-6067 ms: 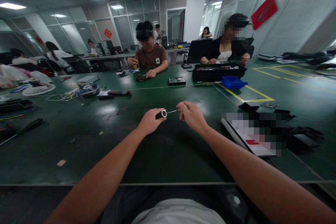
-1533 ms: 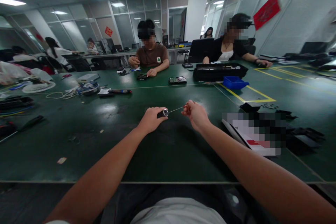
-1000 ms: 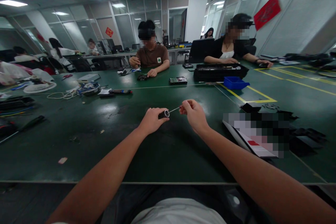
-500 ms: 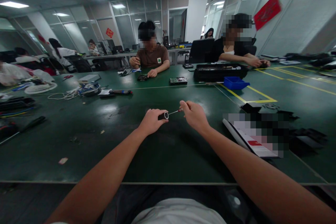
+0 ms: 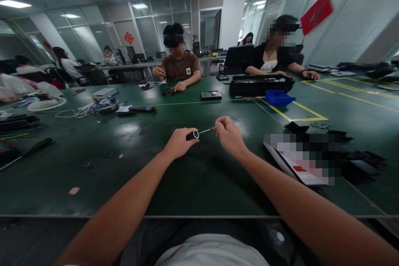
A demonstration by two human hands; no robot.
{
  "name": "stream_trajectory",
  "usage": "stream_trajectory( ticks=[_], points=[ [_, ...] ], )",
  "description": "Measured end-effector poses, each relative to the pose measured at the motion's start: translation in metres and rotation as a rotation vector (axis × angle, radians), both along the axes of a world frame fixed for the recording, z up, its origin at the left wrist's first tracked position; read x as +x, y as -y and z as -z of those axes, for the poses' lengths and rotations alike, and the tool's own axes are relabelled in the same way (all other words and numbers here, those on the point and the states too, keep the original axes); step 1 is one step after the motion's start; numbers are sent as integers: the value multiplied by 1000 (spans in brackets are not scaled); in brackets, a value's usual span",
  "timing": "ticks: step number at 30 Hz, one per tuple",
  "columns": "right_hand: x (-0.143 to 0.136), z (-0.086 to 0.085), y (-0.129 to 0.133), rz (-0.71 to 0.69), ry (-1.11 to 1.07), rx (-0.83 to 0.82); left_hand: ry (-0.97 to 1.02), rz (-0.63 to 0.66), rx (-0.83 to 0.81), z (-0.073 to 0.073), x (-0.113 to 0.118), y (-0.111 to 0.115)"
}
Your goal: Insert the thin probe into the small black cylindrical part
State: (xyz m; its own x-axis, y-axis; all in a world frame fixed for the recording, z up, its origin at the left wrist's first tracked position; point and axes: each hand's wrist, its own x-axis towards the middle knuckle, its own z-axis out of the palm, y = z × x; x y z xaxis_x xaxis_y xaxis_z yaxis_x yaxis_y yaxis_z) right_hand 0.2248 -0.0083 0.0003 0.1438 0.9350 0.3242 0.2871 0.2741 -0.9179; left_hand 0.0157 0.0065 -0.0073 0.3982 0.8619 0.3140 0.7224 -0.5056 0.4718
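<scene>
Over the green table, my left hand is closed around a small black cylindrical part. A pale ring shows on the end that faces right; most of its body is hidden by my fingers. My right hand pinches the handle of a thin screwdriver with a metal shaft and a red section. The shaft points left, its tip at the ringed end of the part. Whether the tip sits inside or only touches it, I cannot tell.
Paper sheets and black plastic pieces lie at right. Beyond are a blue bin, a long black casing and a circuit board. At left lie a cable bundle and a dark-handled screwdriver. Two people sit opposite.
My right-hand fingers have curled differently around the screwdriver handle. The part stays in my left hand. Across the table, the person at right has spread their hands apart.
</scene>
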Motion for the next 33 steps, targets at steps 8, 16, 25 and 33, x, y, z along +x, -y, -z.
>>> stream_trajectory(
  ticks=[8, 16, 25, 33],
  points=[
    [-1, 2, -9, -84, -586, -330, -35, 155, 59, -5, -5, -2],
    [-3, 6, -8, 25, -466, -116, -85, 139, 40, -3, -3, -3],
    [-3, 6, -4, -24, -313, -53, -52, 108, 28, -4, 0, 0],
    [3, -11, 9, 14, 111, 34, -72, 115, 58, -2, -1, -1]
  ],
)
